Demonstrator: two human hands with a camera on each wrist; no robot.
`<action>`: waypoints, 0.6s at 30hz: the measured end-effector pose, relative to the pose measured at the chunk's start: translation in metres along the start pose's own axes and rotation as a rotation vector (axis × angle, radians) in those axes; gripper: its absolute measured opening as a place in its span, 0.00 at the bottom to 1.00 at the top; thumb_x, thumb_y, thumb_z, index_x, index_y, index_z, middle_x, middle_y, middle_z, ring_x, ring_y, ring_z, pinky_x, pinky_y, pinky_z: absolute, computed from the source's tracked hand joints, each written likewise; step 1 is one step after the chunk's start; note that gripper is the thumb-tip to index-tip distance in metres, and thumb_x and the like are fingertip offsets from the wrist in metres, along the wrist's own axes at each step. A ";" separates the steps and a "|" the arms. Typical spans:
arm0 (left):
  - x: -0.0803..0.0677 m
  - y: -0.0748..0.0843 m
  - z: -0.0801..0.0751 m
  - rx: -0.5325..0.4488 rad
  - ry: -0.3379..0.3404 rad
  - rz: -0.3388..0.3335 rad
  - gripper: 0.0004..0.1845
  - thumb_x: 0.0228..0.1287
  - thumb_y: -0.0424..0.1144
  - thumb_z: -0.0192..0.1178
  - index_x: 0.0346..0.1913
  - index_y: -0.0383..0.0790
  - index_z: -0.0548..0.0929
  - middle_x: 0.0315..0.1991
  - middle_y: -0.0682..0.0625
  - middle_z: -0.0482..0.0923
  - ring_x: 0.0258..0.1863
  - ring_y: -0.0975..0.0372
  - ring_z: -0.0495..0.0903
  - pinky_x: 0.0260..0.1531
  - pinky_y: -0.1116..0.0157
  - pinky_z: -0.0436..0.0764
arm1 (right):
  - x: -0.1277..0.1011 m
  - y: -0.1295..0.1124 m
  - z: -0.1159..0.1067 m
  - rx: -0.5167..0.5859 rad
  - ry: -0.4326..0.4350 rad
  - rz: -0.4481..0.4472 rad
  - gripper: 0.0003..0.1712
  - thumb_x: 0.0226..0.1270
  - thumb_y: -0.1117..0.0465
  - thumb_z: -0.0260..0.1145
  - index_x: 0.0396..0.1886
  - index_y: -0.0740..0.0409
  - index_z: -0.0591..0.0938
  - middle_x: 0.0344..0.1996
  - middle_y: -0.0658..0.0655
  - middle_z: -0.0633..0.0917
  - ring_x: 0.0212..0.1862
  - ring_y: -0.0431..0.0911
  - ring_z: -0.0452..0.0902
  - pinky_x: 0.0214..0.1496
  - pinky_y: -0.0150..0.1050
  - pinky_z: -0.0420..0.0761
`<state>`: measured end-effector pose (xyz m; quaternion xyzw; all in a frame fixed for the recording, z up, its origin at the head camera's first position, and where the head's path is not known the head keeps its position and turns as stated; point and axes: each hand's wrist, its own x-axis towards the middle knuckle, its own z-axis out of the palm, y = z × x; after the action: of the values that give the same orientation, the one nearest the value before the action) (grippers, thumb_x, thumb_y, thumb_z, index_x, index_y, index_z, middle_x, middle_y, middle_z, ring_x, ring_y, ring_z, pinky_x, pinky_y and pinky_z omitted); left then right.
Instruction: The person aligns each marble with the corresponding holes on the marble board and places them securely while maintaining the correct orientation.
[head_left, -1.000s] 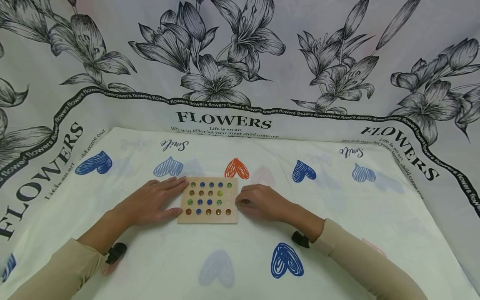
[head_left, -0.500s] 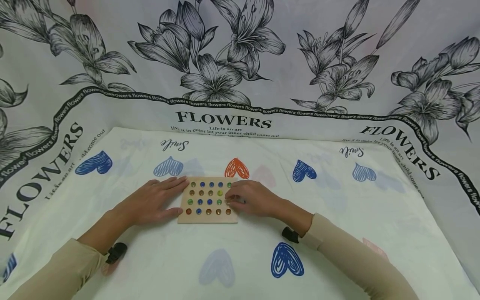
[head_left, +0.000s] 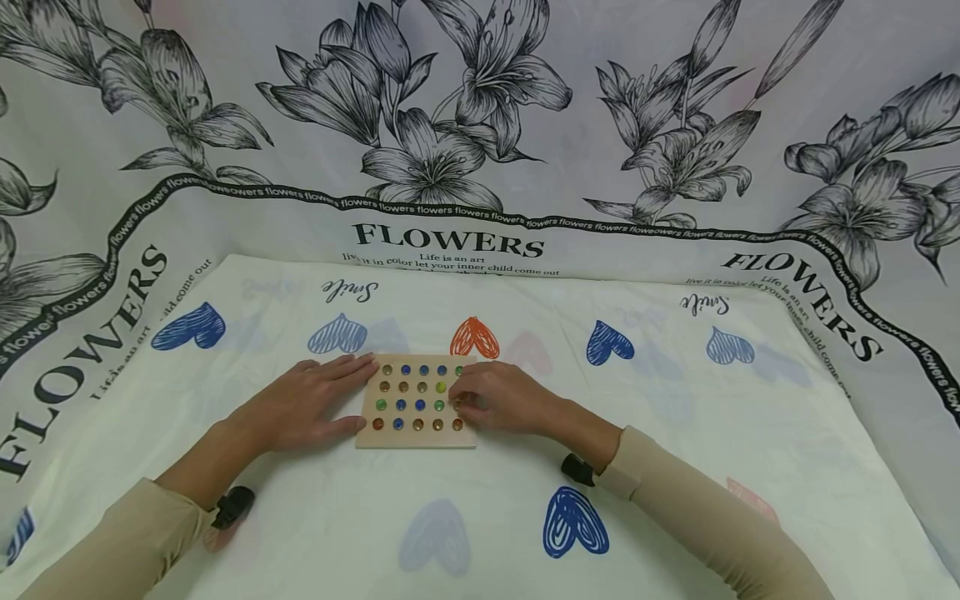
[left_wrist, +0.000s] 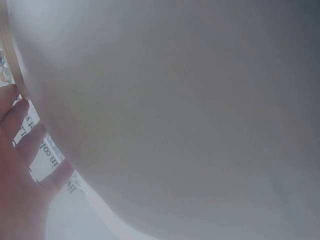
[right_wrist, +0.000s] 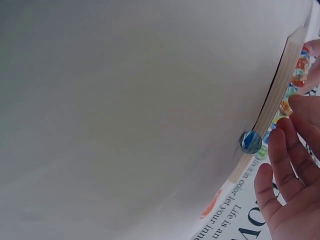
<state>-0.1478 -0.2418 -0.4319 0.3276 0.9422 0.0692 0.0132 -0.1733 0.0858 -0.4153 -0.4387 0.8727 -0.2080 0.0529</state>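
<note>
A pale wooden board [head_left: 416, 443] with rows of round holes lies flat on the cloth, most holes in sight filled with coloured glass marbles. My left hand [head_left: 306, 407] rests along its left side, straight fingers at the upper corner and thumb at the lower left. Over the right-hand column, my right hand [head_left: 510, 400] pinches a marble [right_wrist: 285, 108], orange-toned in the right wrist view, between thumb and forefinger at a hole. Those fingers hide part of that column. Beside the board's right edge lies a loose blue-swirled marble [right_wrist: 250, 142], which the right hand hides in the head view.
A white cloth [head_left: 675, 467] printed with hearts covers the table. Behind it hangs a flower-printed curtain [head_left: 570, 167]. Dark wrist cameras sit under both forearms, and beige sleeves cross the near side.
From beside the board's right edge, my right hand has moved left onto its right column, then stayed nearly still. The left hand has kept its place.
</note>
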 end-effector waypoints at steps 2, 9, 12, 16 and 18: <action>0.000 0.001 0.000 -0.001 0.000 -0.002 0.41 0.68 0.65 0.53 0.76 0.43 0.63 0.75 0.48 0.61 0.73 0.49 0.63 0.61 0.42 0.71 | -0.001 0.001 0.000 -0.002 -0.002 0.003 0.09 0.66 0.60 0.70 0.44 0.50 0.88 0.39 0.44 0.86 0.41 0.35 0.79 0.48 0.30 0.79; 0.000 0.001 0.000 -0.005 -0.001 -0.006 0.41 0.68 0.65 0.52 0.76 0.44 0.63 0.75 0.48 0.61 0.73 0.49 0.63 0.61 0.42 0.70 | -0.009 0.006 -0.002 0.017 0.007 0.026 0.10 0.65 0.60 0.70 0.45 0.51 0.88 0.38 0.45 0.86 0.40 0.37 0.79 0.46 0.32 0.79; 0.000 0.001 -0.001 0.000 -0.001 0.000 0.41 0.68 0.65 0.53 0.76 0.43 0.64 0.75 0.48 0.61 0.73 0.49 0.63 0.61 0.42 0.71 | -0.013 0.009 -0.003 -0.003 0.003 0.057 0.11 0.64 0.60 0.70 0.46 0.50 0.88 0.40 0.45 0.87 0.42 0.37 0.80 0.50 0.34 0.79; 0.000 0.001 -0.002 0.003 0.004 0.008 0.41 0.68 0.64 0.54 0.76 0.43 0.64 0.75 0.48 0.62 0.73 0.49 0.63 0.61 0.42 0.71 | -0.019 0.012 -0.006 -0.015 -0.006 0.086 0.12 0.64 0.60 0.70 0.47 0.50 0.88 0.41 0.45 0.87 0.44 0.37 0.80 0.54 0.37 0.79; 0.001 0.001 -0.002 0.001 0.006 0.009 0.42 0.67 0.64 0.55 0.76 0.43 0.64 0.75 0.48 0.62 0.73 0.49 0.63 0.61 0.42 0.71 | -0.021 0.014 -0.007 -0.017 -0.010 0.089 0.13 0.64 0.60 0.71 0.48 0.50 0.88 0.41 0.44 0.87 0.45 0.37 0.80 0.54 0.37 0.79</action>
<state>-0.1478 -0.2410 -0.4296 0.3315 0.9408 0.0696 0.0100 -0.1727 0.1121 -0.4171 -0.4007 0.8928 -0.1960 0.0628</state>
